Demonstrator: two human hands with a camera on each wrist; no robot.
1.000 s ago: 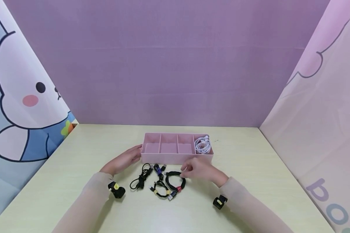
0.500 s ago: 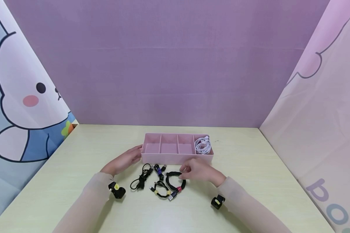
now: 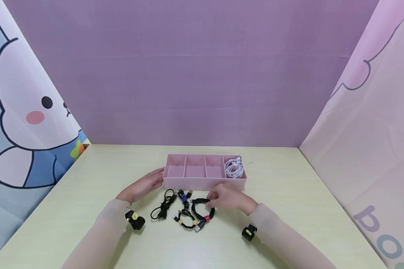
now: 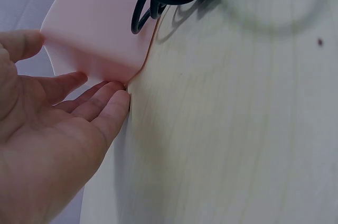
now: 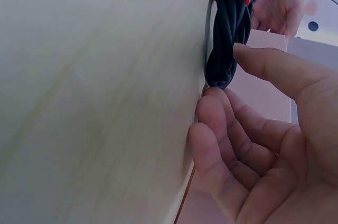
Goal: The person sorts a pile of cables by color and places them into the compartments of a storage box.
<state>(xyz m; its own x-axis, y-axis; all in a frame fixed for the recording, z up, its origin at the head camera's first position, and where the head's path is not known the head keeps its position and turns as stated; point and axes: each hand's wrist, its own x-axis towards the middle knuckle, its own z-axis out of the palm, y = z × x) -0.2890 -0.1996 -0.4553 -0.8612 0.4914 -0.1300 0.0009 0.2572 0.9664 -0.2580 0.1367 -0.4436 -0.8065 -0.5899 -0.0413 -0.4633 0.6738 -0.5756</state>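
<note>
Cable [image 3: 202,209] with the red tie is being picked up: right hand [image 3: 227,197] pinches it loosely, while the flat left hand [image 3: 144,185] steadies the tray [image 3: 202,182]. Next comes a firm lift.

One pink organiser box [image 3: 202,182] stands on the desk [image 3: 289,209], split into four compartments, and one coiled white cable [image 3: 233,168] lies in its rightmost one. In front of the box lie what look like four bundled black cables, though they overlap and the count is unsure: a plain one [image 3: 161,207], a blue-tied one [image 3: 183,197], a yellow-tied one [image 3: 184,219] and a red-tied one [image 3: 202,210]. Two hands are in view, the left hand [image 3: 143,185] and the right hand [image 3: 227,196].
</note>
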